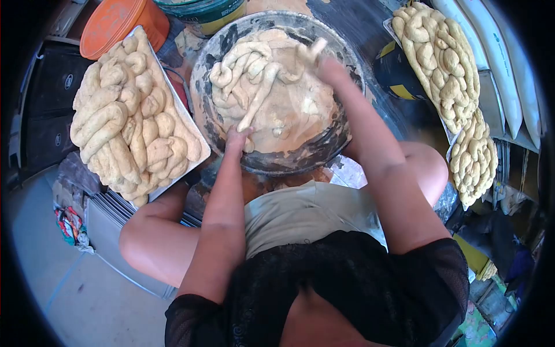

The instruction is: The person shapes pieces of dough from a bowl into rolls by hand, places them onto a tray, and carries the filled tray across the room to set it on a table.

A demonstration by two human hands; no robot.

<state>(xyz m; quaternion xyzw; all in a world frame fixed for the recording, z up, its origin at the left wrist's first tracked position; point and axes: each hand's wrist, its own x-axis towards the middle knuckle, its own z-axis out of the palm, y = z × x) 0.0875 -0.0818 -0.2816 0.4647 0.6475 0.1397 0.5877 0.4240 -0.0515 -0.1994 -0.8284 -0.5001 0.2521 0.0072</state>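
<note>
A wide round pan [202, 63] with a dark, floury rim lies in front of me. Coated dough strands [248, 63] are heaped in its left part, over a layer of pale powder [306, 110]. My left hand [237, 139] is closed on the lower end of a long dough strand near the pan's front left. At the upper right of the pan, my right hand [331, 69] is closed round another piece of dough, whose end sticks out above the fingers; this hand is a little blurred.
To the left, a white tray [199, 144] bears piled twisted dough, with an orange bucket [113, 29] behind it. A green tub [202, 14] stands behind the pan. Braided dough [439, 63] lies on trays at the right, beside a dark bucket [399, 72] and white sacks [497, 58].
</note>
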